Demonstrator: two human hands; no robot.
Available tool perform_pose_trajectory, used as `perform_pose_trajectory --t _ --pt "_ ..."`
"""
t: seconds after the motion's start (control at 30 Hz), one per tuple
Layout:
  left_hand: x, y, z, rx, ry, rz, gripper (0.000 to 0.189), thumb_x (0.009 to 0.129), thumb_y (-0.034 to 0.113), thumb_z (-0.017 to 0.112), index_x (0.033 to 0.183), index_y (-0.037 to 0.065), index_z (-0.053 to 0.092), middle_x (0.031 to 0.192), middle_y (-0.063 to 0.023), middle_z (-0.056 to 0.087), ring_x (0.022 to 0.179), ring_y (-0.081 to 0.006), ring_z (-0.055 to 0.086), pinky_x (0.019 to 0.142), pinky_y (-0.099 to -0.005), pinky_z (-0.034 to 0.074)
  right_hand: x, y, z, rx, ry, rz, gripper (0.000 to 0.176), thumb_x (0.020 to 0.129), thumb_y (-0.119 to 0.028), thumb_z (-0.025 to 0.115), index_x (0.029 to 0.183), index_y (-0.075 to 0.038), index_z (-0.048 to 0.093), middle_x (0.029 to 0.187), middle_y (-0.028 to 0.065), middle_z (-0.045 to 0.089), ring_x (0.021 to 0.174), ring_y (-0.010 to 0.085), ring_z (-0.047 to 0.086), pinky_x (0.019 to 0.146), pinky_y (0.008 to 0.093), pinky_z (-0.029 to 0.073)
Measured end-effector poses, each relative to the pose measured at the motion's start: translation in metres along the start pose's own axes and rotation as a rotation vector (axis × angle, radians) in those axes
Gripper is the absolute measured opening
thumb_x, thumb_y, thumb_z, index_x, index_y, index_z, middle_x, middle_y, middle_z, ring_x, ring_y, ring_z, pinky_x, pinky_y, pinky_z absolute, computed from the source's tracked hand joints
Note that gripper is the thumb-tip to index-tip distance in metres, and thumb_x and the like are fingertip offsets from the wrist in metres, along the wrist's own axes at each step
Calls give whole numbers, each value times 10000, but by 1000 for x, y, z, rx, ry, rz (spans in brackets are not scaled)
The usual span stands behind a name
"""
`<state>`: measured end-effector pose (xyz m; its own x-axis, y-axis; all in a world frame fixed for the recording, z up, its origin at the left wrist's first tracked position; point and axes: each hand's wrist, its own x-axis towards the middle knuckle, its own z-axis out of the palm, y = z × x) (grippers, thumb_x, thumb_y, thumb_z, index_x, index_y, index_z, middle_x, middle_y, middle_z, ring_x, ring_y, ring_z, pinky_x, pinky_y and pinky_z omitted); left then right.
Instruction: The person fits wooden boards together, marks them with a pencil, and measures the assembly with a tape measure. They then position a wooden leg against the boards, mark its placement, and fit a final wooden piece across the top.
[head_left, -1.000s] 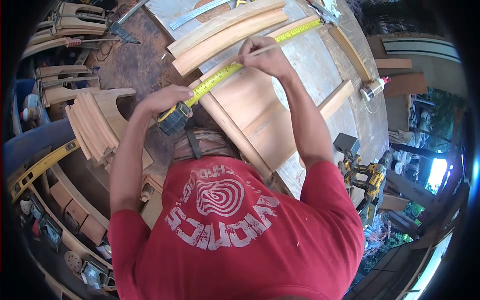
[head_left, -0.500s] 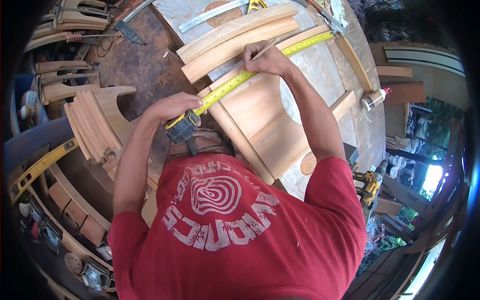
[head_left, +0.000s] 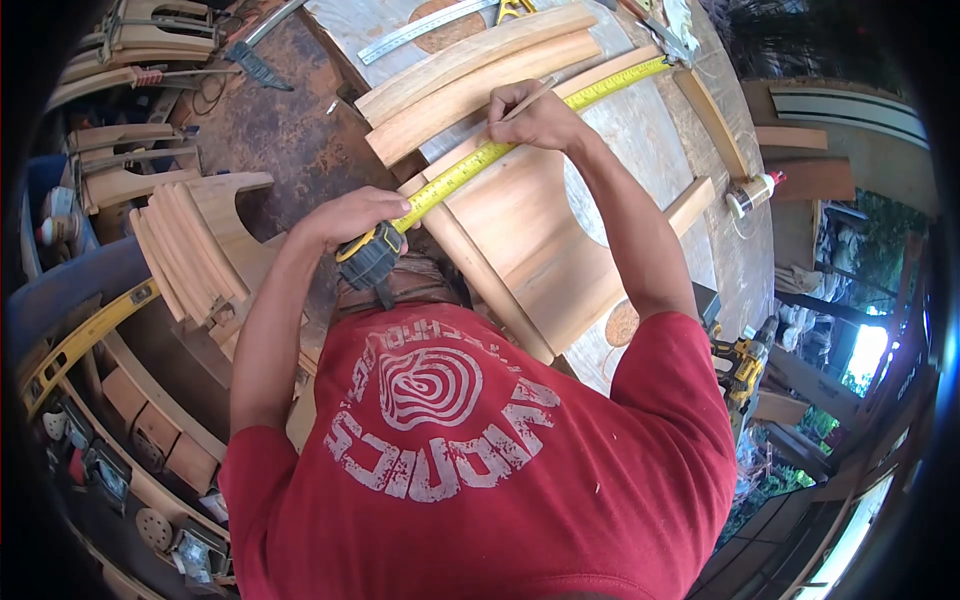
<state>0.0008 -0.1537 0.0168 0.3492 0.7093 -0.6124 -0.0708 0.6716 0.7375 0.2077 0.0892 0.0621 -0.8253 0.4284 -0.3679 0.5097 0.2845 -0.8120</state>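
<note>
My left hand (head_left: 352, 216) grips the black-and-yellow case of a tape measure (head_left: 371, 256) at the near corner of a wooden frame piece (head_left: 520, 225). Its yellow blade (head_left: 530, 125) stretches diagonally along the frame's top rail to the far right end. My right hand (head_left: 535, 117) holds a pencil (head_left: 530, 98) with its tip beside the blade, about midway along the rail. The frame lies flat on the workbench (head_left: 650, 130).
Two curved wooden slats (head_left: 470, 70) and a steel ruler (head_left: 425, 28) lie beyond the frame. A glue bottle (head_left: 752, 193) sits at the bench's right edge; a yellow drill (head_left: 738, 368) lower right. Stacked curved parts (head_left: 190, 250) and a yellow level (head_left: 80, 345) are at left.
The view shifted slightly over the second; my right hand moved a little right along the blade with the pencil. The left hand keeps holding the tape case at the corner.
</note>
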Motion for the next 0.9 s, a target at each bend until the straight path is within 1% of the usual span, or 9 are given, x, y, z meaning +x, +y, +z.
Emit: perform_pose_trajectory --t 0.07,0.17,0.37,0.67,0.9 --pt "0 -1 0 -12 2 -5 395 1034 311 529 1135 -43 672 887 -147 722 758 -172 720 675 -291 578 -1 -3 0 5 -1 20 122 736 -72 763 689 -51 652 670 -22 626 653 70 555 602 257 455" --pt "1 -2 -2 -23 -6 -1 396 1033 314 533 1138 -41 674 889 -146 722 761 -171 719 674 -291 578 4 9 3 10 -10 -19 108 741 -53 756 697 -52 657 689 -15 644 671 74 579 623 253 476" --pt "0 1 -2 -21 -17 -25 400 1034 320 534 1143 -39 670 881 -147 724 760 -168 717 673 -292 577 2 9 3 27 -18 -14 128 752 -54 781 706 -56 662 708 -12 657 688 77 598 646 250 490" --pt "0 -1 -2 -30 -25 -15 407 1038 338 533 1149 -31 664 862 -150 732 732 -163 706 658 -290 575 2 5 4 -19 -21 -15 157 748 -59 797 683 -65 655 656 -38 588 641 72 519 597 260 428" --pt "1 -3 -1 -56 -21 -8 410 1038 350 541 1145 -27 663 858 -150 729 722 -159 703 633 -285 576 1 3 4 -13 -15 -2 156 745 -70 798 680 -68 656 655 -37 609 636 71 535 587 259 437"
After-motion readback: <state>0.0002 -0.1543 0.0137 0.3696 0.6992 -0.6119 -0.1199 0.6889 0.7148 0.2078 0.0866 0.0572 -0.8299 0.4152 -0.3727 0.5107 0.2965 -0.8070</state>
